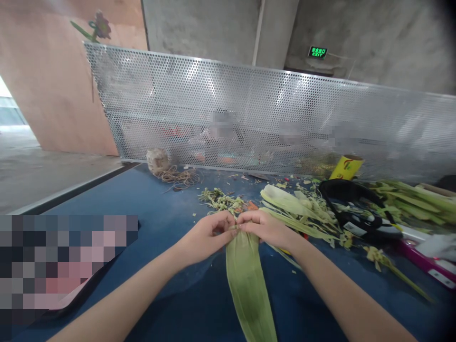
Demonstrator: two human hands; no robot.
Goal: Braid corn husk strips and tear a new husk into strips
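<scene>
A long green corn husk strip (247, 280) hangs down toward me over the blue tabletop. Its gathered upper end is pinched between the fingertips of my left hand (210, 232) and my right hand (267, 227), which meet there. Both hands are closed, thumbs against forefingers. Just beyond them lies a cluster of small pale-green twisted pieces (221, 199), with some orange bits beside it. Pale husk leaves (285, 202) are piled to the right of my right hand. My fingers cover the very tip of the strip.
A ball of twine (157, 160) and loose cord (180, 176) lie at the back left. On the right are a black headband-like device (351, 204), a yellow cylinder (346, 167), more husks (416, 197) and a magenta object (423, 261). A perforated metal screen (249, 109) borders the table's back.
</scene>
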